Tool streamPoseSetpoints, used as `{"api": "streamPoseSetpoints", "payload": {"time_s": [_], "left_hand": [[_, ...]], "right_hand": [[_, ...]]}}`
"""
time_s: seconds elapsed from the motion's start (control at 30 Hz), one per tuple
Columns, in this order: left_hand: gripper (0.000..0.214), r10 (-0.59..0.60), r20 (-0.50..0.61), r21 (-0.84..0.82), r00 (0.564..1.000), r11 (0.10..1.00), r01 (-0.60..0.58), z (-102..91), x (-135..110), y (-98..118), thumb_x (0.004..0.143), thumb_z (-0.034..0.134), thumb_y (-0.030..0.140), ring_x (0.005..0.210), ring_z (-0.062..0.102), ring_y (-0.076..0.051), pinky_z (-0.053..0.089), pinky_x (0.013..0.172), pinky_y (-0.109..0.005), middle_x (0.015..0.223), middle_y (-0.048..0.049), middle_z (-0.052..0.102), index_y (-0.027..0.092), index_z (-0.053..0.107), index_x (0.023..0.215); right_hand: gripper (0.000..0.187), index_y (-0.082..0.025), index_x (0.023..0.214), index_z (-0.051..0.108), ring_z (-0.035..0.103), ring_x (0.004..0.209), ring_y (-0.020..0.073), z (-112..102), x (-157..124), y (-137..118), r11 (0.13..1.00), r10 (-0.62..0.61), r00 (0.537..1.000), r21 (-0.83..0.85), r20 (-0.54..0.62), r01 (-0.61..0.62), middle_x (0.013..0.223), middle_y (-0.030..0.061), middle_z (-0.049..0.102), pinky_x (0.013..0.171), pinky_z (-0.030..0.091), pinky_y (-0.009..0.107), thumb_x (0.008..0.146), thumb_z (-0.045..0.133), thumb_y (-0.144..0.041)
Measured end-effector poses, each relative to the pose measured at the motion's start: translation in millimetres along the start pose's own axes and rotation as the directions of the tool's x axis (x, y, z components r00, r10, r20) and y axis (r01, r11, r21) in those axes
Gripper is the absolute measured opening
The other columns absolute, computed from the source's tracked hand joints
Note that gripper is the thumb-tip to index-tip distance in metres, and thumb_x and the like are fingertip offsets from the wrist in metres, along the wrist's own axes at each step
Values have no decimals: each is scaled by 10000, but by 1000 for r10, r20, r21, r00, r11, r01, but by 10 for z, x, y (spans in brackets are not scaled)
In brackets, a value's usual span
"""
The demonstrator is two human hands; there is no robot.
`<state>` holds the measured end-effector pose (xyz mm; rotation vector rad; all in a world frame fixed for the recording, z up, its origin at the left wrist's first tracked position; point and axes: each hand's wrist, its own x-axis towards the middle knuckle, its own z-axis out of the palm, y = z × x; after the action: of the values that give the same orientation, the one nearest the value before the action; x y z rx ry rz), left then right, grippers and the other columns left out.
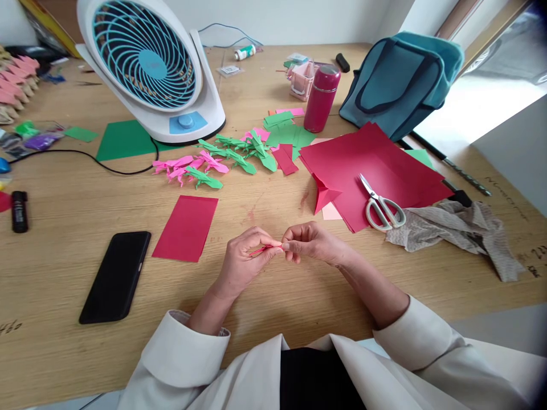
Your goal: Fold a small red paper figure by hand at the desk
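Observation:
My left hand [244, 257] and my right hand [311, 242] meet over the wooden table [64, 273], both pinched on a small folded red paper piece [267, 249] held between their fingertips. Most of the piece is hidden inside my left fingers. A red paper rectangle [186, 228] lies flat just left of my hands. Folded pink and green paper figures [213, 162] lie in a row beyond it.
A black phone [115, 276] lies at the left. Red paper sheets [371, 165] with white scissors [382, 205] and a crumpled cloth [461, 228] sit at the right. A fan [149, 65], a red bottle [321, 98] and a teal bag [399, 80] stand behind.

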<state>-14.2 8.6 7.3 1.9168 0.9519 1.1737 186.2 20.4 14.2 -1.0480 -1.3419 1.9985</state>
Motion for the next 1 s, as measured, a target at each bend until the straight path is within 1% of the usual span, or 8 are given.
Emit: {"api": "streamPoseSetpoints", "payload": {"time_s": [0.27, 0.53, 0.6, 0.7, 0.8, 0.87, 1.0], "left_hand": [[44, -44, 17, 5, 999, 999, 44, 0, 0, 33, 822, 736, 167, 690, 631, -118, 493, 641, -225, 742, -17, 659, 174, 703, 793], [76, -74, 23, 4, 997, 997, 74, 16, -1, 16, 824, 739, 225, 676, 632, -125, 507, 640, -236, 739, -26, 672, 178, 703, 776], [76, -83, 26, 4, 996, 997, 82, 24, -4, 2, 824, 734, 216, 679, 631, -125, 506, 642, -234, 736, -24, 668, 177, 699, 769], [68, -99, 33, -4, 995, 995, 99, 31, -5, -18, 823, 720, 187, 688, 627, -124, 498, 632, -227, 735, -21, 656, 174, 689, 763], [79, -114, 51, -16, 992, 993, 115, 30, 2, -35, 819, 713, 170, 682, 613, -119, 484, 629, -223, 722, -12, 638, 169, 676, 749], [92, -131, 59, -31, 990, 991, 133, 27, 9, -45, 820, 714, 176, 674, 604, -115, 477, 635, -226, 715, -7, 628, 166, 668, 742], [109, -153, 42, -97, 987, 983, 156, 21, 15, -51, 835, 713, 226, 696, 611, -127, 480, 646, -239, 740, -18, 642, 167, 666, 756]], "right_hand": [[400, -131, 788, 662, 575, 556, 83, 0, -3, 30, 997, -28, 999, -77, -21, 27, 667, 13, 674, 554, 479, 212, 772, 752, -520], [267, -151, 791, 633, 575, 575, 94, 19, -36, 45, 973, -85, 996, -217, -41, 74, 689, 12, 662, 555, 460, 219, 863, 660, -407], [224, -153, 782, 622, 553, 564, 93, 44, -53, 24, 952, -112, 992, -292, -65, 88, 670, 4, 645, 533, 428, 214, 878, 629, -355], [160, -153, 781, 623, 507, 550, 86, 86, -74, -1, 888, -169, 978, -448, -121, 98, 645, -8, 619, 504, 361, 210, 876, 598, -280], [126, -154, 783, 631, 490, 560, 84, 101, -72, 9, 838, -224, 963, -533, -147, 114, 646, -14, 609, 518, 347, 212, 862, 600, -248], [147, -156, 793, 626, 507, 569, 90, 90, -57, 33, 857, -222, 965, -500, -141, 124, 654, -8, 623, 526, 362, 215, 873, 602, -278], [257, -158, 833, 616, 568, 589, 105, 46, -13, 71, 959, -155, 984, -251, -83, 130, 702, 14, 664, 566, 441, 230, 872, 640, -410]]}}
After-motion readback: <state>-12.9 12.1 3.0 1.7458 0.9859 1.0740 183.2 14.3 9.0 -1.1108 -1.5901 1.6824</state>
